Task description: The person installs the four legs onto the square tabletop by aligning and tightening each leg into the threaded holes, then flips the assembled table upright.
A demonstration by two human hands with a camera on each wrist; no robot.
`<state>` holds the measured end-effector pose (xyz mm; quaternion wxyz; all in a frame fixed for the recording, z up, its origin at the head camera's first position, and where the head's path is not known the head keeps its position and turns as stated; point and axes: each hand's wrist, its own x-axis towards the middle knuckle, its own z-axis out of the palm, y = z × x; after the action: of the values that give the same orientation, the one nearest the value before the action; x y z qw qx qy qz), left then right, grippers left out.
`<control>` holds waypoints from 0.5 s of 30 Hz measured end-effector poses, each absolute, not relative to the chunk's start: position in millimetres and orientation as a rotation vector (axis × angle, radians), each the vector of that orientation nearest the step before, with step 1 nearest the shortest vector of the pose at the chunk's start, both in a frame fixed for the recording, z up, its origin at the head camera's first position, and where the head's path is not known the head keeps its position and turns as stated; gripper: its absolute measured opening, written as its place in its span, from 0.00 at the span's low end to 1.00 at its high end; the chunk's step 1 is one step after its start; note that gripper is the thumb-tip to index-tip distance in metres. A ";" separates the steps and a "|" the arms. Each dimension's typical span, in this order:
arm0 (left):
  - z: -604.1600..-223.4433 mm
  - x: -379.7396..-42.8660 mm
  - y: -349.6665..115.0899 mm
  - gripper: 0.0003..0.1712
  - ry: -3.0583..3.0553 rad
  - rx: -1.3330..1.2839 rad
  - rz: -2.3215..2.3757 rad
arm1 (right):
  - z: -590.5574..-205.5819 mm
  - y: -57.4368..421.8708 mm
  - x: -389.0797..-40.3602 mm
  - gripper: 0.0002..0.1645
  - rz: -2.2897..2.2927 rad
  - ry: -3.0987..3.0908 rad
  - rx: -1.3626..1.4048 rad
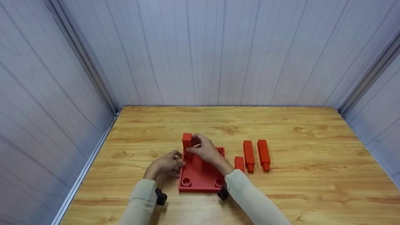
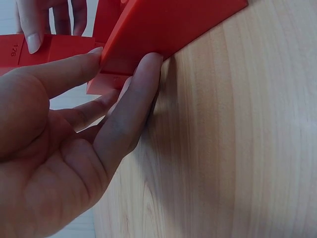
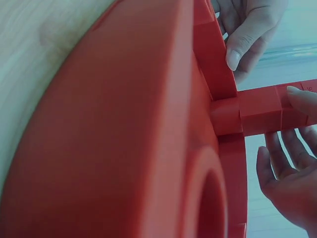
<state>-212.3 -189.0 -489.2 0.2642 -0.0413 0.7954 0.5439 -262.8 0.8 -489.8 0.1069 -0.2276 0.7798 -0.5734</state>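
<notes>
Bordering wood-grain table [image 1: 312, 150], pale streaked walls [image 1: 218, 53], red tray [image 1: 202, 181], fingers [image 1: 194, 150] pinching post [image 1: 187, 138]

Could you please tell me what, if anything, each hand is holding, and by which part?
The right hand holds the upright red post by its sides, above its lower end; the left hand holds the red base by its left edge.

Right hand [image 1: 204, 150] and, just to its left, left hand [image 1: 167, 162], both pinching.
</notes>
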 end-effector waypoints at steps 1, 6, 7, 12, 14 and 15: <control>-489.0 -212.2 -188.6 0.20 2.147 -0.116 1.471 | -490.1 0.5 -262.5 0.23 -1.687 2.304 -0.668; -489.9 -212.6 -188.9 0.21 2.127 -0.110 1.469 | -490.8 0.1 -260.1 0.22 -1.661 2.363 -0.664; -490.1 -212.6 -189.1 0.21 2.129 -0.102 1.467 | -490.8 -0.2 -259.5 0.22 -1.655 2.379 -0.666; -489.8 -212.7 -189.5 0.21 2.148 -0.066 1.460 | -491.2 -2.3 -257.6 0.20 -1.648 2.442 -0.673; -488.8 -212.5 -188.9 0.20 2.156 -0.061 1.456 | -491.5 -3.2 -257.4 0.20 -1.656 2.452 -0.674; -488.1 -212.4 -188.4 0.19 2.159 -0.063 1.452 | -491.5 -3.5 -257.4 0.20 -1.660 2.454 -0.670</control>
<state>-212.4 -188.4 -488.1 0.2662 -0.0233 0.7996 0.5379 -257.4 -3.5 -491.5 0.0520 -0.2204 0.8068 -0.5457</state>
